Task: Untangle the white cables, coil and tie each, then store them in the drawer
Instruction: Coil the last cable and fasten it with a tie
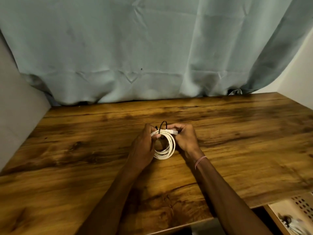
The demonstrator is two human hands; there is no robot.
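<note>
The white cable (pixel 166 150) is wound in a ring over the middle of the table (pixel 84 150). The left hand (pixel 145 145) and right hand (pixel 185 139) each pinch its top in a tight grip, beside a black tie (pixel 163 125) loop.

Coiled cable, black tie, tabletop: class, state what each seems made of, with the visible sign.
White cable: probably plastic-sheathed; smooth, faintly glossy, keeps round loops. Black tie: thin, holds an arch by itself, perhaps coated wire; too small to be sure. Tabletop: wood or wood-look laminate; dark grain, knots, soft sheen.
</note>
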